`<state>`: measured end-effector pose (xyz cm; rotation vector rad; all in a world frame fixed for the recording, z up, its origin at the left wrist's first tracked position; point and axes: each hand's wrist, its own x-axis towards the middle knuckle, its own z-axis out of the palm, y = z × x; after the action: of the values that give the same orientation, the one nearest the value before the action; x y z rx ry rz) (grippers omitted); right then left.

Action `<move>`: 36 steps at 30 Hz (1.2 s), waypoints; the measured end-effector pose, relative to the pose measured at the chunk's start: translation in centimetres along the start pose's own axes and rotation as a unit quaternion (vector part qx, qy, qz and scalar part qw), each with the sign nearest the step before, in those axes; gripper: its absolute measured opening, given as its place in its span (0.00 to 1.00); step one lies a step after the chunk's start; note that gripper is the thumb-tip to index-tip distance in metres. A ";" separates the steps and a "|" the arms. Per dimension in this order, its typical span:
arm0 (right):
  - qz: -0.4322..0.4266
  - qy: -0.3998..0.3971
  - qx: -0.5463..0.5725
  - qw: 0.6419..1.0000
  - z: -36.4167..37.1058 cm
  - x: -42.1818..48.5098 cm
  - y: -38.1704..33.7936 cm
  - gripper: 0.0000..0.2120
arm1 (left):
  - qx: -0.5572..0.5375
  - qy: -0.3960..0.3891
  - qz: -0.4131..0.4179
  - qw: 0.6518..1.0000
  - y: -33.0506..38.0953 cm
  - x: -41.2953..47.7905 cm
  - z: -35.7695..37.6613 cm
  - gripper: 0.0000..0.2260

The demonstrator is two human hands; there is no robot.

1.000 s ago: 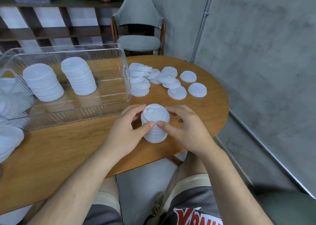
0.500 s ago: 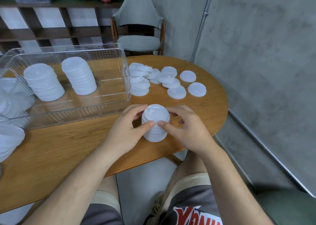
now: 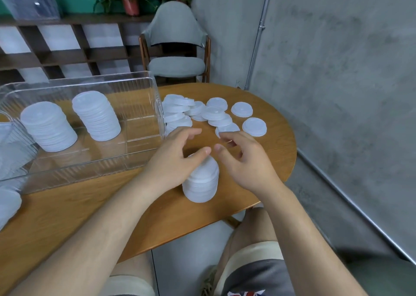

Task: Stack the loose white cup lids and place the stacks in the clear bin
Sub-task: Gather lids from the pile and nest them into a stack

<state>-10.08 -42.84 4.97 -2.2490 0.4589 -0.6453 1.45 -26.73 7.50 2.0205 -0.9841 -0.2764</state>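
One bin [image 3: 144, 79] stands on the surface [image 3: 67, 210]. Inside the bin are two stacks of lids: a left stack [image 3: 48, 126] and a right stack [image 3: 96, 116]. One third stack [image 3: 201, 181] stands in front of the bin. Right of the bin lie about a dozen loose lids [image 3: 216, 113]; they overlap, so the exact count cannot be told. One chair [image 3: 176, 67] stands behind the bin.

A round-ended wooden bench [image 3: 67, 217] is standing close to a grey concrete wall [image 3: 337, 70], with a grey padded chair [image 3: 176, 67] sitting just behind its far end. Further back, a dark wooden shelf [image 3: 74, 57] is carrying potted plants [image 3: 130, 5] and a clear-wrapped package [image 3: 29, 0], and a metal pipe [image 3: 258, 34] is running up the wall.
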 end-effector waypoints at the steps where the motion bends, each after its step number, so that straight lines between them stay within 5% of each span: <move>1: 0.000 0.010 -0.007 1.000 0.0 0.9 0.1 0.19 | 0.010 -0.001 0.005 1.000 0.4 1.3 0.2 0.23; 15: 0.070 0.010 -0.147 0.987 2.4 15.2 7.4 0.26 | 0.180 -0.050 -0.119 0.975 -0.4 17.9 4.6 0.21; 19: 0.083 -0.022 -0.145 0.986 3.1 16.6 7.9 0.25 | 0.210 -0.074 -0.140 0.965 -0.4 18.7 4.9 0.06; 23: 0.076 -0.020 -0.152 0.985 3.7 16.8 8.0 0.21 | 0.187 -0.084 -0.150 0.967 -0.2 18.6 4.7 0.14; 26: 0.069 -0.001 -0.120 0.990 3.4 16.1 7.1 0.23 | 0.149 -0.054 -0.154 0.975 -0.2 18.1 4.1 0.03; 30: 0.041 0.029 -0.061 0.997 1.9 14.3 5.1 0.21 | 0.105 -0.005 -0.119 0.987 0.8 16.3 3.1 0.17; 36: -0.022 0.059 -0.029 0.998 -1.3 9.8 1.1 0.19 | 0.069 0.047 -0.038 0.996 2.7 10.6 0.8 0.21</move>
<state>-3.04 -49.17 7.94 -2.2894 0.4933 -0.7995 6.58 -35.82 10.77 2.1795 -0.8905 -0.1556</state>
